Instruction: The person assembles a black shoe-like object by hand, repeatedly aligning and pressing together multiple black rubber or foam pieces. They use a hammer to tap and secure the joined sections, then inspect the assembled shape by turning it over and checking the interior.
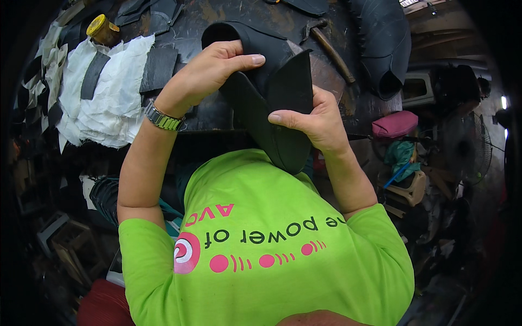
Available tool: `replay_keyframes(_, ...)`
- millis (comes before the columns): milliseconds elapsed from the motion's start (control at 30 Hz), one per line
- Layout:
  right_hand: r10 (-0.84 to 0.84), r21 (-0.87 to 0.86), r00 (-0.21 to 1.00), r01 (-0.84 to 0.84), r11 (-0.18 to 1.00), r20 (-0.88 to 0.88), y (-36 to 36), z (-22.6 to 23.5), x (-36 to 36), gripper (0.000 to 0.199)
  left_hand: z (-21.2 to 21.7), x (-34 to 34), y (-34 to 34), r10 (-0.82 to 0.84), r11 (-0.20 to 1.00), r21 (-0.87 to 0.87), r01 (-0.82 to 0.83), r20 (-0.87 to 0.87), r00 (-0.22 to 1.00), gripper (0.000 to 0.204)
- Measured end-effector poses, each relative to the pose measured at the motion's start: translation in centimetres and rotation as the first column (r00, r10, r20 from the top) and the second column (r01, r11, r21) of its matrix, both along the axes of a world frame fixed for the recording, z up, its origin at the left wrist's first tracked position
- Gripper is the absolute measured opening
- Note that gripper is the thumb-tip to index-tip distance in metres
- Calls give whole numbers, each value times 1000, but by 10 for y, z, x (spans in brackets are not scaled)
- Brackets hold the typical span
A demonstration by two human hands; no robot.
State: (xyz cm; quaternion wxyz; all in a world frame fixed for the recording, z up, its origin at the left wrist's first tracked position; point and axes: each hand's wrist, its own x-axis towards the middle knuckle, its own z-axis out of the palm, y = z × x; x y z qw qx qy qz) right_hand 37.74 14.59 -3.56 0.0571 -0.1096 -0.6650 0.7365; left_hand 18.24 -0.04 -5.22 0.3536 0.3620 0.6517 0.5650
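Note:
Between my two hands, at the table's near edge, is a black leather boot upper (pixel 291 142). Its rounded end points down toward my shirt, and two stiff flaps stand apart in a V. My left hand (pixel 231 61), below a wristwatch, grips the far part by the curved opening, thumb on the outside and fingers mostly hidden inside. The near right side is pinched by my right hand (pixel 317 120), its thumb lying over the flap and the other fingers behind the leather.
A hammer (pixel 331 51) lies beyond my right hand on the dark worktable (pixel 266 16). More stitched black uppers (pixel 383 49) lie at its right side. White cloth sheets (pixel 109 111) with black strips and a yellow tub (pixel 102 30) are left. A pink pouch (pixel 395 124) sits right, near a fan (pixel 473 146).

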Motion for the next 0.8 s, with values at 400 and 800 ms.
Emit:
replay_keyframes(400, -14, 76, 1000, 15, 997, -16, -4, -4, -1, 30, 0, 7, -6, 15, 999, -38, -12, 59, 998, 30)
replay_keyframes(800, -60, 194, 997, 68, 979, -49, -4, -9, -1, 26, -1, 13, -8, -4, 999, 46, -5, 178, 984, 30)
